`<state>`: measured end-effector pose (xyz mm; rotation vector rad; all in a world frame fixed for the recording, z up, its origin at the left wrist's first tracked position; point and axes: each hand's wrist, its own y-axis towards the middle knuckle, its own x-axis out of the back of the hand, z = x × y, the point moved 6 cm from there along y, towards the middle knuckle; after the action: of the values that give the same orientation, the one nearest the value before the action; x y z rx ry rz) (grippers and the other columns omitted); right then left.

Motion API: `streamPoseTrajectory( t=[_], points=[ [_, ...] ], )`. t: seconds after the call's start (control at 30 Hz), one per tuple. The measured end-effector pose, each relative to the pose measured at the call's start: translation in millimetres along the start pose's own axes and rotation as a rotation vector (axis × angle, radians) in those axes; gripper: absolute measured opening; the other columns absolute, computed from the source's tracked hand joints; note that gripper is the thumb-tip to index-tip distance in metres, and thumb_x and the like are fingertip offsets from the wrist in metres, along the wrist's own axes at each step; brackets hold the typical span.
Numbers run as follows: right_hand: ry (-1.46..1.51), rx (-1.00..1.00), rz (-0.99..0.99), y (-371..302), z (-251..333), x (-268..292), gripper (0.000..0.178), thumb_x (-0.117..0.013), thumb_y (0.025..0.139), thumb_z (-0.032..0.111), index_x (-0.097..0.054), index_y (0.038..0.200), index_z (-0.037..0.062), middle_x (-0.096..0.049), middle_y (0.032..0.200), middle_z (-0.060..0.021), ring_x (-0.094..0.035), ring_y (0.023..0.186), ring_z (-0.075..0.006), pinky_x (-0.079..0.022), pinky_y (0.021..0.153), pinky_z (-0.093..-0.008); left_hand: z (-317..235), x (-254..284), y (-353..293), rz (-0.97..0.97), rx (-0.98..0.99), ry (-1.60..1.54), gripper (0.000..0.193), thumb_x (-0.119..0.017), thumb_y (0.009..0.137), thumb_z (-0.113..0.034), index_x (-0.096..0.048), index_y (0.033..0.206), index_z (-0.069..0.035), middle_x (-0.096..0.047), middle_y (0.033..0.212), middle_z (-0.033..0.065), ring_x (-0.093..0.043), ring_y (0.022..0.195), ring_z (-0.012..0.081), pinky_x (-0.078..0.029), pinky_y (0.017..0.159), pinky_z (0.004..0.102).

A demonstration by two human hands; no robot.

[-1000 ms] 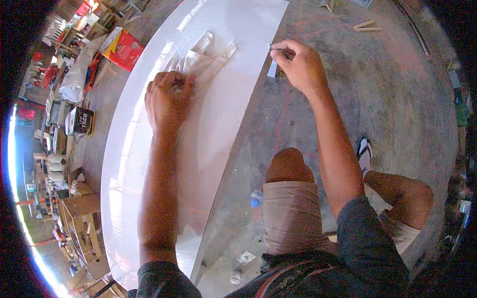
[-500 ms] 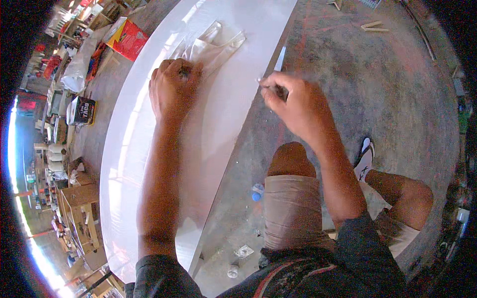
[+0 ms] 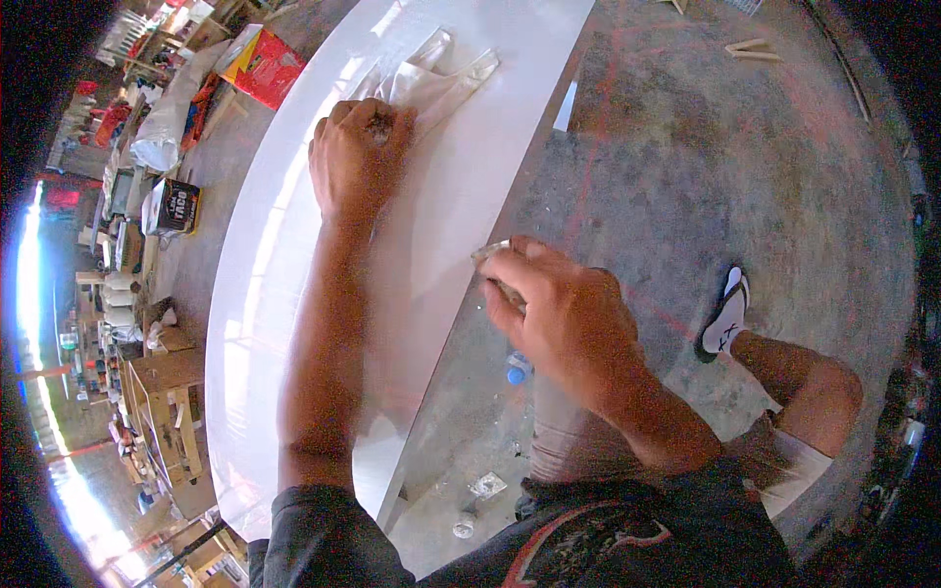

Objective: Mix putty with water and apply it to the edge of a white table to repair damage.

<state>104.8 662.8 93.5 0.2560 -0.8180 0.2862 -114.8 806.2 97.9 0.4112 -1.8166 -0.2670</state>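
A long glossy white panel (image 3: 446, 181) stretches before me from the near side to the far side. On its far part lies a crumpled off-white cloth (image 3: 428, 88). My left hand (image 3: 363, 147) rests on the panel, its fingers curled round the near end of this cloth. Over the panel's right edge, my right hand (image 3: 554, 299) pinches a small pale piece (image 3: 490, 252) between thumb and fingers; it looks thin and flat, but its kind is unclear. The piece meets or nearly meets the edge; I cannot tell whether it touches.
On the concrete floor to the left stand a red and yellow box (image 3: 265, 67), a black and white carton (image 3: 172, 207) and a wooden cabinet (image 3: 172, 421). A blue-capped bottle (image 3: 518, 370) is by my knee. Wood strips (image 3: 753, 49) lie at the far right.
My right hand has come nearer along the panel's edge with the small pale piece. The left hand stays on the cloth. The whole view has shifted slightly.
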Motion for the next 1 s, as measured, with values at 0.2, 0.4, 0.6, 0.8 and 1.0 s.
streamPoseTrajectory(
  t=[0.2, 0.4, 0.6, 0.8, 1.0],
  points=[
    [0.049, 0.071, 0.014, -24.0, 18.5, -19.4, 0.017, -0.074, 0.092, 0.016, -0.071, 0.108, 0.0121, -0.072, 0.105, -0.0151, -0.075, 0.085, -0.0359, -0.061, 0.07, -0.0452, -4.6, 3.8, -4.1, -0.084, -0.069, 0.02, 0.036, -0.081, 0.087, -0.044, -0.079, 0.111, -0.017, -0.072, 0.126, 0.0072, -0.062, 0.124, 0.03, -0.041, 0.112, 0.0471],
    [0.274, 0.179, 0.104, -41.0, 6.3, -33.9, 0.02, -0.074, 0.093, 0.018, -0.072, 0.112, 0.0106, -0.074, 0.106, -0.0152, -0.074, 0.08, -0.0331, -0.061, 0.067, -0.0424, -19.2, 15.7, -4.8, -0.247, -0.237, 0.026, 0.042, -0.085, 0.085, -0.039, -0.076, 0.119, -0.016, -0.068, 0.138, 0.0071, -0.058, 0.134, 0.0292, -0.037, 0.117, 0.0481],
    [0.905, 0.049, 0.142, -25.4, -68.6, -15.8, 0.032, -0.07, 0.103, 0.033, -0.071, 0.124, 0.0089, -0.075, 0.102, -0.0052, -0.072, 0.086, -0.0163, -0.059, 0.066, -0.0344, -46.3, 4.5, -20.6, 0.058, -0.457, -0.276, 0.033, -0.077, 0.091, -0.015, -0.072, 0.123, -0.011, -0.069, 0.136, 0.0111, -0.062, 0.13, 0.0357, -0.05, 0.11, 0.0459],
    [0.834, -0.026, -0.297, 53.7, -185.5, 35.0, 0.044, -0.067, 0.105, 0.037, -0.066, 0.133, 0.003, -0.074, 0.109, -0.0097, -0.073, 0.093, -0.0164, -0.058, 0.06, -0.0297, -86.6, -55.4, 23.3, 0.241, -0.588, -0.133, 0.023, -0.071, 0.096, -0.019, -0.074, 0.112, -0.004, -0.074, 0.121, 0.02, -0.069, 0.116, 0.0387, -0.052, 0.103, 0.0452],
    [0.771, -0.13, -0.486, 174.4, -263.8, 57.9, 0.04, -0.066, 0.106, 0.031, -0.066, 0.135, 0.0033, -0.075, 0.119, -0.0129, -0.078, 0.1, -0.0217, -0.063, 0.06, -0.0328, -141.0, -132.9, 142.3, 0.077, -0.075, 0.004, 0.055, -0.059, 0.101, -0.054, -0.077, 0.104, -0.002, -0.075, 0.106, 0.0253, -0.07, 0.103, 0.0427, -0.054, 0.091, 0.0508]
  ],
)
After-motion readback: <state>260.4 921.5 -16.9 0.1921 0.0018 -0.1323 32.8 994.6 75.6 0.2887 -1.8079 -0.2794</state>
